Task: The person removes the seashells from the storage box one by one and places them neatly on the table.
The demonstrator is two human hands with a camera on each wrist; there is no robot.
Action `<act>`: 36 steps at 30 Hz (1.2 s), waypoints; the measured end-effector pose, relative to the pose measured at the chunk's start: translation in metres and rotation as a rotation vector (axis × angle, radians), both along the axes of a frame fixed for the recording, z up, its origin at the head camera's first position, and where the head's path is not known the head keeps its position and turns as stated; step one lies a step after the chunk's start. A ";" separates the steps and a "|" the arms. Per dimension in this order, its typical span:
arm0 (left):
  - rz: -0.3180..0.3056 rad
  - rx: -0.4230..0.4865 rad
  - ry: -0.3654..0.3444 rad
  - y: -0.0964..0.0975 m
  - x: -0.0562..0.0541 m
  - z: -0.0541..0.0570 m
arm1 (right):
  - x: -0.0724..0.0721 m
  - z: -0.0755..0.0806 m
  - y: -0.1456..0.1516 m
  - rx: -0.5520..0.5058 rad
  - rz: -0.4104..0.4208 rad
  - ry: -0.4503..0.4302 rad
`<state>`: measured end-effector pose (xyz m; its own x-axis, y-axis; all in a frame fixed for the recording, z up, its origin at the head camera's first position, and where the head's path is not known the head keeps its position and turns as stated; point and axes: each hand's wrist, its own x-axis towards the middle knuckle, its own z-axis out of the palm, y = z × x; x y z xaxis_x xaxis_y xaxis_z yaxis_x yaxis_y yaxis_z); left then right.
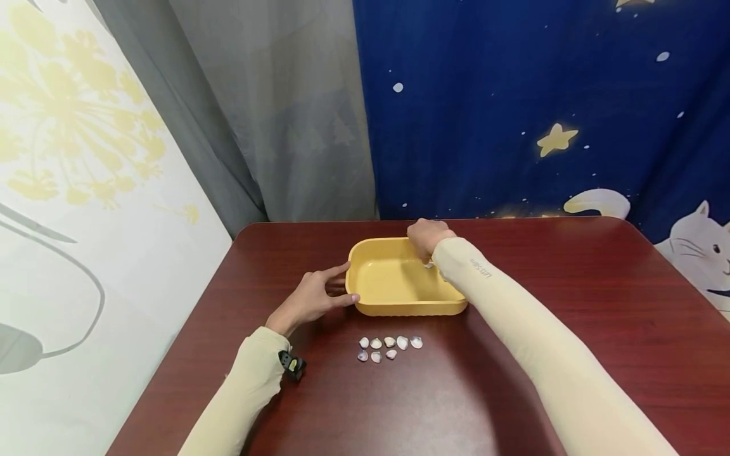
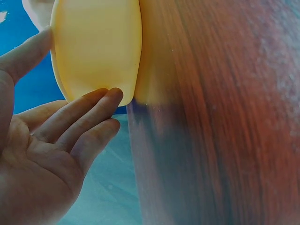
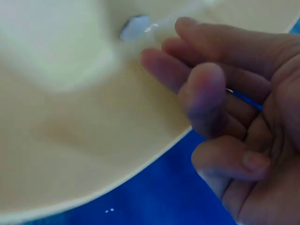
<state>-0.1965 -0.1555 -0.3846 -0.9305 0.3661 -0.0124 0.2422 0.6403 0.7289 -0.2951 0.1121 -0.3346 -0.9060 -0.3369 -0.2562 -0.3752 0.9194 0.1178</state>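
Observation:
A yellow plastic basin (image 1: 410,308) stands on the table. My left hand (image 1: 308,296) rests against its left end, thumb at the front corner and the other fingers along the end wall; in the left wrist view those fingers lie fairly straight on the basin's outside (image 2: 98,51). Over the basin's right end reaches my right hand (image 1: 429,237). In the right wrist view the right hand (image 3: 234,103) has loosely bent fingers with nothing visible between them. A small pale shell (image 3: 135,27) lies inside the basin, just beyond those fingertips.
In front of the basin, several small shells (image 1: 390,342) lie in two rows on the dark red wooden table (image 1: 570,272). Grey (image 1: 285,107) and blue curtains (image 1: 485,107) hang behind the table; a white patterned wall (image 1: 114,266) stands at the left.

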 end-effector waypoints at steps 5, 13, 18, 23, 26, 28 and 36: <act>-0.006 0.008 -0.004 0.001 0.001 0.000 | 0.000 -0.013 -0.004 -0.001 -0.019 0.038; -0.007 0.002 0.017 0.000 0.001 -0.002 | 0.002 -0.028 -0.006 -0.014 -0.028 0.070; -0.010 0.004 0.019 0.000 0.001 -0.002 | 0.003 -0.031 -0.006 0.023 0.034 0.068; -0.002 -0.001 0.015 -0.001 0.001 -0.002 | 0.004 -0.032 -0.005 0.021 0.086 0.072; -0.002 0.002 0.011 -0.002 0.001 -0.001 | 0.005 -0.031 -0.006 0.025 0.111 0.065; -0.006 0.002 0.013 -0.002 0.001 0.000 | 0.005 -0.029 -0.006 0.026 0.123 0.050; -0.005 -0.005 0.011 -0.001 0.001 0.002 | 0.012 -0.013 -0.003 0.017 0.103 -0.130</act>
<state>-0.1951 -0.1567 -0.3830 -0.9287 0.3709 -0.0037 0.2538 0.6428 0.7228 -0.2830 0.1091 -0.3477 -0.8259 -0.4208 -0.3752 -0.4803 0.8737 0.0772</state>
